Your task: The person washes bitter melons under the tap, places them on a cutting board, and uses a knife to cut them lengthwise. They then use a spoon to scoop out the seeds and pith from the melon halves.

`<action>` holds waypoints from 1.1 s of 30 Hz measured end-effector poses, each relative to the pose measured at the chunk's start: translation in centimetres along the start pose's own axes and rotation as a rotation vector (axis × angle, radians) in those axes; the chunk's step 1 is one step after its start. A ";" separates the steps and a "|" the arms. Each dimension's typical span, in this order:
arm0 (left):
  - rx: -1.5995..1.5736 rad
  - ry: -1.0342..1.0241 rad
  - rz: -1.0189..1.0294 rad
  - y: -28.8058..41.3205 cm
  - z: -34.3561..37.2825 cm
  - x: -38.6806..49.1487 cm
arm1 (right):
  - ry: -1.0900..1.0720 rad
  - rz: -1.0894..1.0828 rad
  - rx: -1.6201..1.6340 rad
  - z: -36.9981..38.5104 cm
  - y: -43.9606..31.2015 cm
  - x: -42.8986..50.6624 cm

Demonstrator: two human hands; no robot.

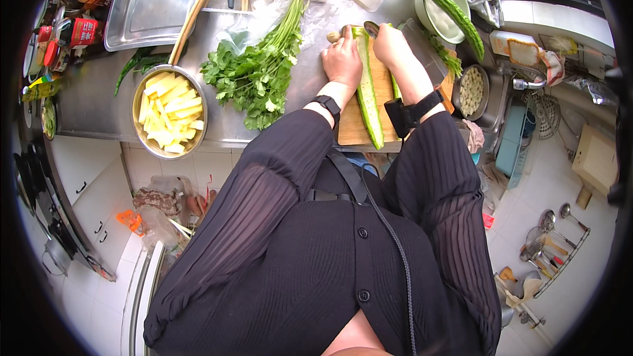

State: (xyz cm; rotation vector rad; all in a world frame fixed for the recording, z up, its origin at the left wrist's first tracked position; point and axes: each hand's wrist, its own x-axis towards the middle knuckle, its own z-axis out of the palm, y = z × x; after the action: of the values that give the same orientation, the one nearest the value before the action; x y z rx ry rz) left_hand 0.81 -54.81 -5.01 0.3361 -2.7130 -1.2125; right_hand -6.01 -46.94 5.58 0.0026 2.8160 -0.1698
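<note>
A long halved bitter melon, cut face up, lies lengthwise on a wooden cutting board. My left hand rests at the far end of this half, fingers pointing away from me and pressing near its edge. In my right hand is a metal spoon, its bowl close to the far end of the melon. Part of another green piece shows beneath my right forearm. A small pale brown lump sits just left of my left fingertips.
Left of the board are leafy coriander and a steel bowl of pale yellow strips. A metal tray stands farther left. At right, a whole bitter melon lies across a pale green bowl; a bowl of diced pieces sits nearer.
</note>
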 end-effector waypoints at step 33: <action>0.024 0.044 0.018 -0.2 0.5 -0.1 | 0.056 0.063 -0.128 3.1 -2.8 -4.6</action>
State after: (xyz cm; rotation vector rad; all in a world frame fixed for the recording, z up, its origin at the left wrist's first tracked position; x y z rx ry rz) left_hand 0.80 -54.54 -5.46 0.3367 -2.6895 -1.1544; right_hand -0.74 -49.98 4.42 0.0684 2.8734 0.0255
